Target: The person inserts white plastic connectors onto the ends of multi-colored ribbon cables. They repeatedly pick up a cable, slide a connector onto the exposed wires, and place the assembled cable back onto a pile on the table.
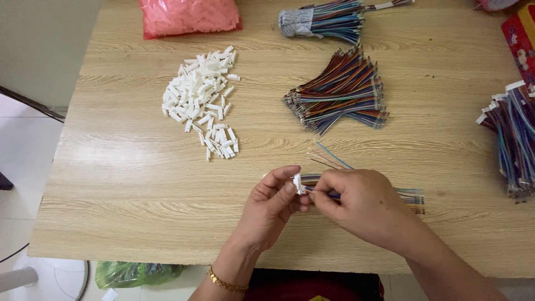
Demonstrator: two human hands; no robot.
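Note:
My left hand [271,209] pinches a small white plastic connector [297,183] between thumb and fingers near the table's front edge. My right hand [359,203] grips a thin coloured wire [319,193] at the connector's open side; the wire's tip is hidden between my fingers. A short ribbon of coloured wires [411,197] trails from the connector out to the right, under my right hand. A few loose wires [329,158] lie just beyond my hands.
A heap of white connectors [202,99] lies left of centre on the wooden table [128,178]. A fan of coloured wires [341,92] sits mid-table, a taped wire bundle [323,21] behind it, finished wire assemblies [512,134] at right. A pink bag [189,15] is at the back.

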